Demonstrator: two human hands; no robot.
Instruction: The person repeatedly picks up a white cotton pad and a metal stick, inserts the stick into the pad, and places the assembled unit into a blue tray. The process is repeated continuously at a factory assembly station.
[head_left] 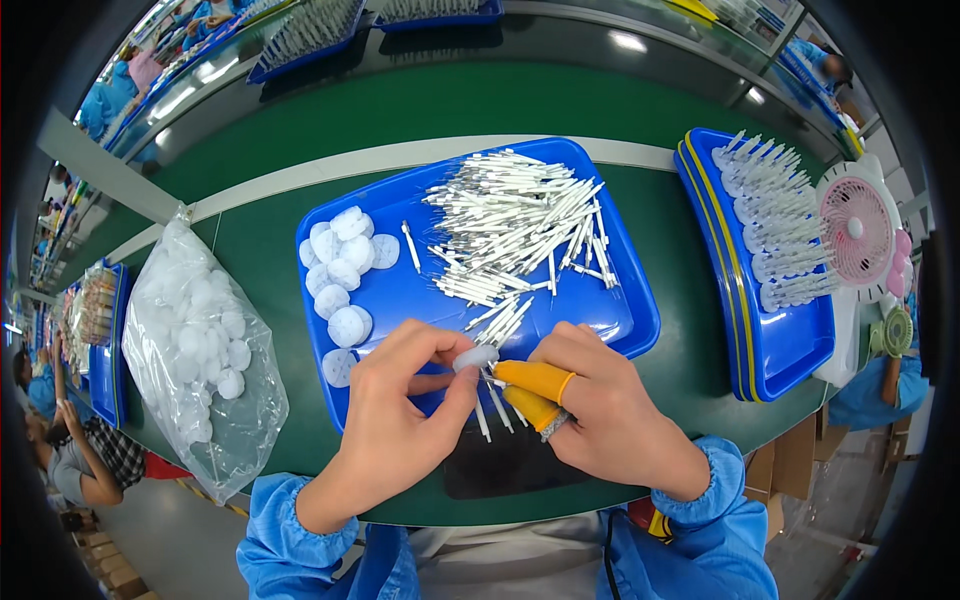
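My left hand (405, 400) pinches a translucent white disc (476, 356) between thumb and fingers, just over the near edge of the blue tray (385, 300). Several thin white rods (483, 415) hang down from the disc. My right hand (605, 405) wears yellow finger covers (535, 380), and its covered fingertips close on a rod right beside the disc. The exact contact is partly hidden by the fingers. In the tray, a large heap of white rods with thin wire ends (510, 220) lies beyond my hands, and loose white discs (345, 250) line the left side.
A clear plastic bag of white discs (190, 340) lies to the left. At right, stacked blue trays (790, 350) carry rows of upright assembled pieces (770, 220), next to a pink-and-white fan (858, 230). Across the far side runs a green belt (440, 95). People work in the background.
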